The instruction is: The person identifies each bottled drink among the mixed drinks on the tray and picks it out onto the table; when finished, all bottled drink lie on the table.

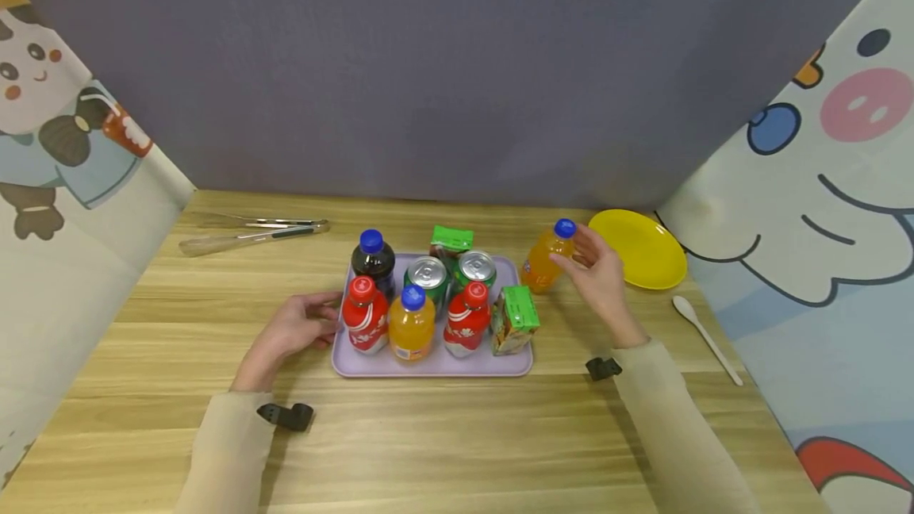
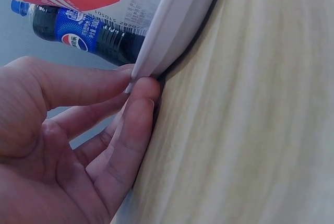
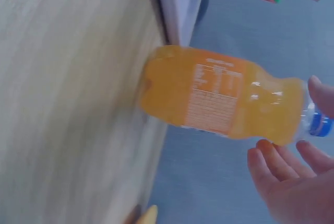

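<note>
Tongs [image 1: 250, 239] at back L of desk [image 1: 400, 443]; yellow plate [image 1: 639, 251] back R, white spoon [image 1: 708, 339] nr it; grey bkdrop [image 1: 428, 86] behind.

Orange bottle [image 1: 544, 262] (blue cap [image 1: 565, 228]), lilac tray [image 1: 443, 369]

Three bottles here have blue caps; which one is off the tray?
The orange drink bottle just beyond the right edge of the lilac tray. The second orange drink bottle and the Pepsi bottle, also blue-capped, both stand on the tray.
</note>
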The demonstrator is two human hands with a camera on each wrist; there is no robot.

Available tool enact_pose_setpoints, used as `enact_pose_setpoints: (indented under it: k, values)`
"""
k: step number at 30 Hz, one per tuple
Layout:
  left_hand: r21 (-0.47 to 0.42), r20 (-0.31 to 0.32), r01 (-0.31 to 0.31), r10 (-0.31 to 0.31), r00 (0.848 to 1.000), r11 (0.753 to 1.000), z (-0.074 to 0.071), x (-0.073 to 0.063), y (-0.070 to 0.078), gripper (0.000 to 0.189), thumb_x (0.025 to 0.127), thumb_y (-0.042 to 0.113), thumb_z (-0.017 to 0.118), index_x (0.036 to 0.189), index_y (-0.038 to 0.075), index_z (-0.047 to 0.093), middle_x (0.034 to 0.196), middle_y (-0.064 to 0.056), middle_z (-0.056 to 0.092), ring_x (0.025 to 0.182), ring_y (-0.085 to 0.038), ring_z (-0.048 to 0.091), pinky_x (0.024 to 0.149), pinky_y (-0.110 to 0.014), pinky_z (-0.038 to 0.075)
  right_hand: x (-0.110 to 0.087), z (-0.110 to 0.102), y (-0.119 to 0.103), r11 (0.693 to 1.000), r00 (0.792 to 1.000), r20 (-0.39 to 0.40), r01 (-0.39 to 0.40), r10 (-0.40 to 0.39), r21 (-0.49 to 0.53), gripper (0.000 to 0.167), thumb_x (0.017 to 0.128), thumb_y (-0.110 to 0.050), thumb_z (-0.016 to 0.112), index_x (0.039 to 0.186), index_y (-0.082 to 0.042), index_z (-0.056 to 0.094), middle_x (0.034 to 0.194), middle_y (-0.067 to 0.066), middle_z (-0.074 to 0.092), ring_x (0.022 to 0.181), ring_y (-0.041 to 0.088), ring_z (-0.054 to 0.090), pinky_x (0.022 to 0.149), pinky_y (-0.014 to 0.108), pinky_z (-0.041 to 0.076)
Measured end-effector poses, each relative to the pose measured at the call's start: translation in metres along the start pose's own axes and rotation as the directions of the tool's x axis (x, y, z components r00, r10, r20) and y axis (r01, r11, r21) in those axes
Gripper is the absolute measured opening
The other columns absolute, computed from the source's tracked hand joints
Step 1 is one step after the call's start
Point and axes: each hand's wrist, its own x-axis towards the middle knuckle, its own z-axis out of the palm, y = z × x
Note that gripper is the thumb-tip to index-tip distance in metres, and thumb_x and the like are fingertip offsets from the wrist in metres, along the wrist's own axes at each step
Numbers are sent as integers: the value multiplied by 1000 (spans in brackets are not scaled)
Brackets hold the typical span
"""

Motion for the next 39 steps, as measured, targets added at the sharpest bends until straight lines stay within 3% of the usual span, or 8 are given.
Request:
enact_pose_setpoints:
  k: [5,16,25,32,39]
  values:
    - [8,4,5,-5,1000,1000,-1,0,1,59,83,-3,65,137,-9,43,99,-19,62,72,-24,64,63,-38,57,1,-3,13,996,996,-67,62,-66,-58,56,79,-6,77,130,2,54,122,19,60,113,34,56,88,54,48]
    - [-10,11,15,-15,1000,1000,0,0,3,60,83,-5,65,138,-9,42,101,-21,61,73,-25,63,65,-37,57,-13,-5,-23,970,976,-114,166,-188,-180,57,76,-8,81,126,1,57,124,15,58,114,35,52,89,52,48]
    - [-24,18,14,-14,1000,1000,-1,-1,3,61,83,-5,64,139,-9,39,102,-22,60,74,-25,63,65,-37,58,-27,8,-51,966,969,-3,245,-246,-83,61,74,1,80,130,0,54,128,14,55,117,31,51,90,49,49]
    - [-28,22,5,-4,1000,1000,-2,-3,4,61,83,-5,64,138,-10,39,100,-22,60,72,-25,63,63,-36,58,-41,23,-87,970,968,78,241,-238,-38,55,76,8,75,126,11,51,124,25,55,113,39,52,88,53,49]
    - [-24,21,15,-14,1000,1000,-1,-2,4,61,84,-5,64,139,-9,39,102,-23,59,73,-25,63,65,-37,58,-52,32,-103,974,966,143,224,-217,-36,59,76,4,77,129,8,49,122,23,56,108,35,58,87,42,52]
